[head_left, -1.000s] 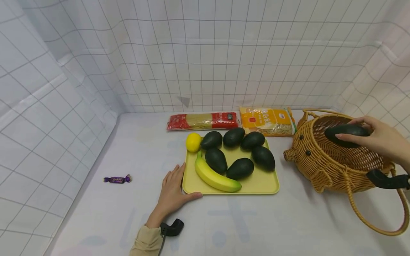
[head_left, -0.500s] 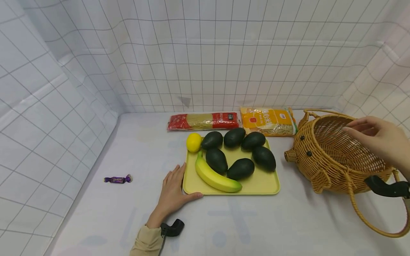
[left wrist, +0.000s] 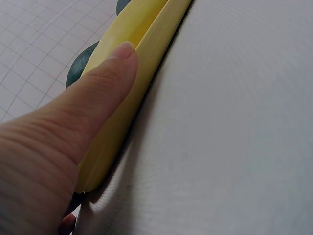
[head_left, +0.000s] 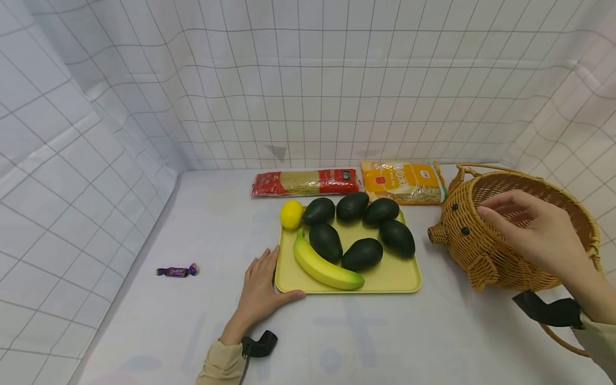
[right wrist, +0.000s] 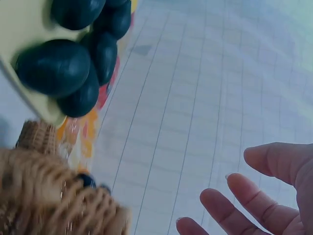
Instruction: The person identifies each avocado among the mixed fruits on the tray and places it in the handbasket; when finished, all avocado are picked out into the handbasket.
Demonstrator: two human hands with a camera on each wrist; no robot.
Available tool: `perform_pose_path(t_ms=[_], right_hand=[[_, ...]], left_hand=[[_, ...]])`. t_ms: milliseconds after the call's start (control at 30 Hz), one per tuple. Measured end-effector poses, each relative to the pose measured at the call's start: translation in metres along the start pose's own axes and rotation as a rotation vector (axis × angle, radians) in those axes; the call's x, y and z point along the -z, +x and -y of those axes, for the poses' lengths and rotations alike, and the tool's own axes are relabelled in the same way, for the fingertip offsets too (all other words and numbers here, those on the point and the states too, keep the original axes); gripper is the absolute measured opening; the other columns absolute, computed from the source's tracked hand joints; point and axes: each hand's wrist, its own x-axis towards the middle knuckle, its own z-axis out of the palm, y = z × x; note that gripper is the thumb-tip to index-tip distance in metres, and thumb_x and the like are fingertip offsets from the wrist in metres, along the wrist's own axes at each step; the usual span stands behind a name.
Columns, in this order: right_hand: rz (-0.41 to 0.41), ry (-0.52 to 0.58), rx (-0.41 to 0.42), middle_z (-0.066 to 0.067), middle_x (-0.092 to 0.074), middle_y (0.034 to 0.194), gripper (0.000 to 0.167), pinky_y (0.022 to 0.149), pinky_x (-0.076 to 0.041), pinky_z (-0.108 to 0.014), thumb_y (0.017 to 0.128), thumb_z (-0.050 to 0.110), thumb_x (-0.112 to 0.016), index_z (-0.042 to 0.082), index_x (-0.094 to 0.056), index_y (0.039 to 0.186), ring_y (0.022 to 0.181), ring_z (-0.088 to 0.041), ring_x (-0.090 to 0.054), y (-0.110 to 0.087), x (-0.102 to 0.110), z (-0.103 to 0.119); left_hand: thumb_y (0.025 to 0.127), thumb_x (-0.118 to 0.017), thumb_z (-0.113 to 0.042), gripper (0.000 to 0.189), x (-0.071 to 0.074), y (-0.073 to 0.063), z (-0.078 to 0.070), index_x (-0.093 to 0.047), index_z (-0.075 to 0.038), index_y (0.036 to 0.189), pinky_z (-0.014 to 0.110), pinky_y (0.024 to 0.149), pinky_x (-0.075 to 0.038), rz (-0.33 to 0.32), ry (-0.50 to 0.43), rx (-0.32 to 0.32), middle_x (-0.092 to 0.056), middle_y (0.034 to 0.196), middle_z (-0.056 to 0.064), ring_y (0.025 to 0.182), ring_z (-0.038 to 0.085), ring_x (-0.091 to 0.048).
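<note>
My left hand (head_left: pixel 260 283) rests at the near left corner of a yellow tray (head_left: pixel 394 278), thumb along its front edge and fingers along its left side. Several dark avocados (head_left: pixel 362 254), a banana (head_left: pixel 324 264) and a lemon (head_left: pixel 291 215) lie on the tray. In the left wrist view the thumb (left wrist: pixel 110 73) lies against the tray's rim. My right hand (head_left: pixel 539 230) hovers over the pig-shaped wicker basket (head_left: pixel 462 256), fingers apart and holding nothing. The right wrist view shows its spread fingers (right wrist: pixel 259 200) with nothing between them. The hand hides part of the basket's opening.
Behind the tray lie a red packet of noodles (head_left: pixel 303 182) and an orange packet (head_left: pixel 403 183). A purple wrapped candy (head_left: pixel 178 271) sits on the table at left. White gridded curtains (head_left: pixel 313 96) stand at the back and sides.
The right hand has let go of an avocado over the basket, then moved left and toward the front. The left hand and the tray stay put.
</note>
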Motion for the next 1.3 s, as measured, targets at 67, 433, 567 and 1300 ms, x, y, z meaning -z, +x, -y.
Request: perform_pose_path(t_ms=[67,433,567,1300], right_hand=[[-0.016,0.027,0.025,-0.003,-0.065,0.103,0.020,0.061,-0.041,-0.018,0.088,0.027,-0.070,0.017,-0.068,0.104,0.083,-0.002,-0.050,-0.003,-0.008,0.008],[-0.005,0.213,0.122,-0.001,-0.064,0.106,0.023,0.073,-0.043,-0.018,0.092,0.022,-0.064,0.015,-0.063,0.114,0.091,-0.010,-0.056,-0.007,-0.055,0.035],[0.054,0.246,0.111,-0.005,-0.059,0.119,0.031,0.073,-0.048,-0.025,0.095,0.026,-0.059,0.012,-0.058,0.123,0.097,-0.024,-0.058,-0.006,-0.073,0.037],[0.279,0.291,0.046,-0.023,-0.034,0.143,0.052,0.101,-0.026,-0.064,0.099,0.035,-0.051,0.004,-0.043,0.141,0.133,-0.043,-0.027,0.010,-0.139,0.014]], left_hand=[[0.066,-0.074,-0.065,0.116,0.000,0.000,0.000,-0.023,-0.004,0.150,0.050,0.111,-0.009,-0.005,-0.001,-0.002,-0.033,0.149,0.015,0.140,0.030,-0.018],[0.067,-0.074,-0.065,0.115,0.000,-0.002,0.000,-0.023,-0.003,0.150,0.051,0.111,-0.009,-0.005,-0.001,0.005,-0.032,0.149,0.015,0.140,0.030,-0.017],[0.068,-0.074,-0.064,0.114,0.000,-0.003,-0.001,-0.022,-0.004,0.151,0.051,0.112,-0.009,0.004,0.001,0.006,-0.031,0.150,0.015,0.140,0.030,-0.017],[0.068,-0.070,-0.068,0.115,0.002,-0.001,-0.001,-0.020,-0.006,0.152,0.047,0.113,-0.007,0.025,0.012,0.014,-0.030,0.151,0.013,0.141,0.027,-0.015]])
